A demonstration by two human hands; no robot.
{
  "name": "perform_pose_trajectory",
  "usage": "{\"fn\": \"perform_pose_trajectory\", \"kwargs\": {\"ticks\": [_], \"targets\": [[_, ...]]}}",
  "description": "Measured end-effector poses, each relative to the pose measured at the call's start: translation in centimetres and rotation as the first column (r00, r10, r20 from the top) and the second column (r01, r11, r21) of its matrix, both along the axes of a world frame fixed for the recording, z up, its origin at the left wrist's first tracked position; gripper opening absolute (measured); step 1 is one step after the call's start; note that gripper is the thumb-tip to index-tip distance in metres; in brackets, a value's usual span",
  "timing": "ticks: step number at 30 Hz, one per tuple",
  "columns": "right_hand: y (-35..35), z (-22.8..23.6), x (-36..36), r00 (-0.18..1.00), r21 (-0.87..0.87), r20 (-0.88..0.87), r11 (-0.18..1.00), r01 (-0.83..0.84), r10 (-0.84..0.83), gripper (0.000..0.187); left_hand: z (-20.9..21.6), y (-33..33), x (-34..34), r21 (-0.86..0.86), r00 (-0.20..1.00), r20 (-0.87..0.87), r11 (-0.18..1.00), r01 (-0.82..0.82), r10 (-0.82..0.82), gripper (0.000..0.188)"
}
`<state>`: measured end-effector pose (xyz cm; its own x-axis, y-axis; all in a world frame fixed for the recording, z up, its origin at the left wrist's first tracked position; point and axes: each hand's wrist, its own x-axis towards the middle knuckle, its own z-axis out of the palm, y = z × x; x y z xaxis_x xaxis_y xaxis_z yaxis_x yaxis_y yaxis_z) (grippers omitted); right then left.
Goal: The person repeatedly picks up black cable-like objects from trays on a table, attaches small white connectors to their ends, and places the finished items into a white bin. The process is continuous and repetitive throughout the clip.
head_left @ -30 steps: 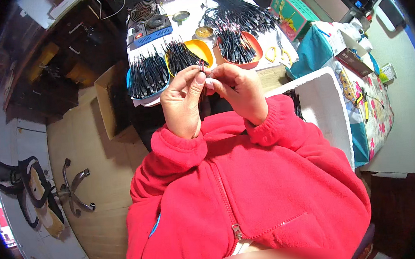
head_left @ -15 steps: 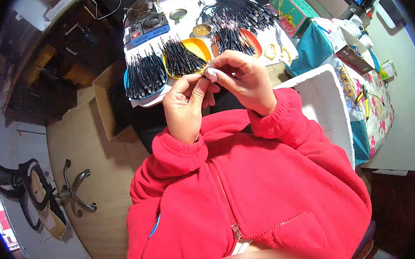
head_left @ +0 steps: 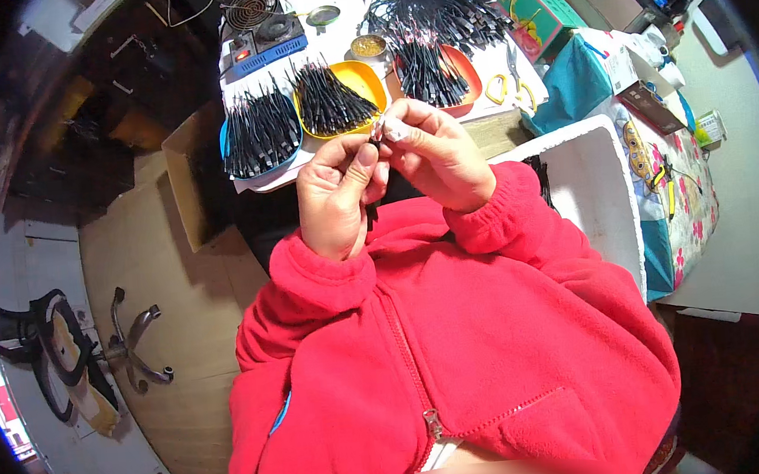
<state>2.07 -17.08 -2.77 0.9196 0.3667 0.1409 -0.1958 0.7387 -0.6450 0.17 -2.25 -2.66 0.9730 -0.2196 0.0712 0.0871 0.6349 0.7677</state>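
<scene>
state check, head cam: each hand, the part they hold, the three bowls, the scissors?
left hand: raised, fingertips pinching the small metal part
right hand: raised, pinching the same part from the other side
small metal part: held between both hands, too small to tell more
blue bowl: full of black wire pieces
yellow bowl: part filled with black wire pieces
red bowl: holds black wire pieces
yellow scissors: lying flat on the table, untouched

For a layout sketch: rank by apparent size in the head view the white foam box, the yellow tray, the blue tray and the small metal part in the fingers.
1. white foam box
2. blue tray and yellow tray: look alike, not ranked
3. small metal part, pinched between left hand and right hand
</scene>
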Motion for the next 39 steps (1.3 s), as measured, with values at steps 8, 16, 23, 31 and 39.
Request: {"fn": "perform_pose_trajectory", "kwargs": {"ticks": [8,16,23,31,39], "targets": [[-0.4,0.0,1.0,0.995,-0.085,-0.049,0.992,-0.094,0.090,0.013,-0.7,1.6,1.6,-0.034,0.976,-0.033,0.976,0.215,-0.216,0.016],[-0.5,-0.5,3.6,0.919,-0.025,-0.187,0.934,-0.357,0.347,0.011,-1.0,3.1,3.6,0.300,0.955,-0.095,0.906,0.298,-0.283,0.017],[-10.8,2.2,20.0,0.887,-0.910,0.413,0.056,0.411,0.205,0.029,-2.4,3.6,5.3,0.297,0.995,-0.050,0.950,0.095,-0.084,0.016],[-17.0,-2.0,38.1,0.900,-0.585,0.418,-0.721,0.372,0.124,0.036,-3.1,4.6,6.9,0.241,0.997,-0.051,0.969,0.060,-0.049,0.017],[-16.0,0.8,38.0,0.832,-0.507,0.539,-0.739,0.443,0.130,0.022,-2.9,4.8,7.2,0.181,0.992,-0.122,0.983,0.004,0.019,0.018]]}}
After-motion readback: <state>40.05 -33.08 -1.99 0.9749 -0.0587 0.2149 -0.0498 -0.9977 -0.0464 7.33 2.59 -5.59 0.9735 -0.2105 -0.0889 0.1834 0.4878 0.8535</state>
